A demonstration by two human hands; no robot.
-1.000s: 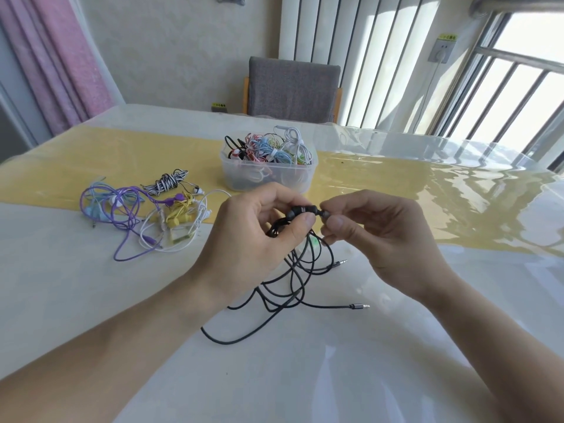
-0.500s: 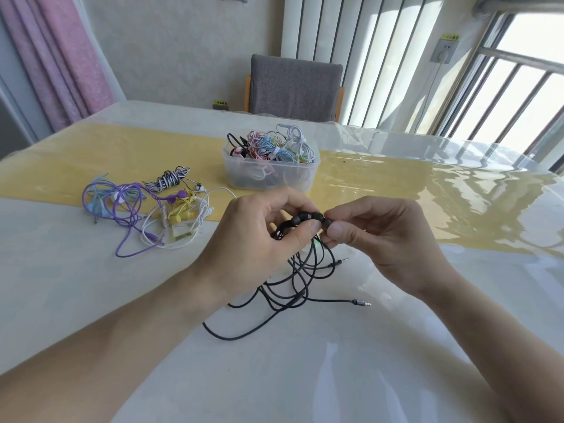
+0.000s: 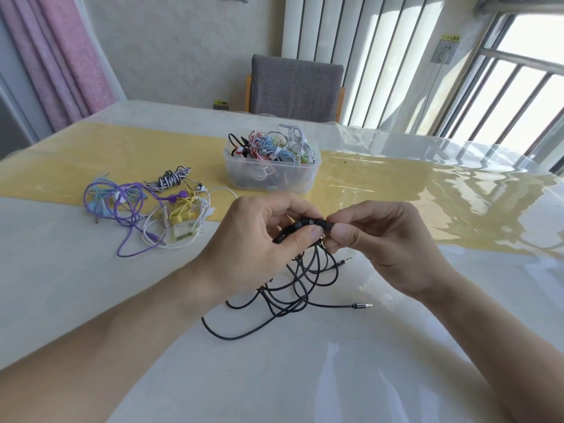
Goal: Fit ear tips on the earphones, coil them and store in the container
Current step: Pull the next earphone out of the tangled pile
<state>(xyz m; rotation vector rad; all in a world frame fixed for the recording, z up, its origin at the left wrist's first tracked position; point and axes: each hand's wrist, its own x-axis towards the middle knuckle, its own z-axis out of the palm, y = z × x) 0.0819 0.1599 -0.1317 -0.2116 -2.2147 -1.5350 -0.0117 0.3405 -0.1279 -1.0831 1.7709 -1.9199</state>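
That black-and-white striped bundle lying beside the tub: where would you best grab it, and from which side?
Probably around its middle, coming straight down from above. The striped bundle is wound tight into a short sausage lying flat on the yellow runner, so its waist is firm and compact. Its loose earbud trails to the right, and the purple cable crowds the near side, so pinch across the wraps.

Both forearms reach in from the lower corners and meet at the middle. The left hand (image 3: 259, 239) has its fingers curled, thumb pressed forward in a pinching grip. The right hand (image 3: 387, 239) faces it, thumb and bent fingers pinched together, thumb tips nearly touching, both wrists raised.
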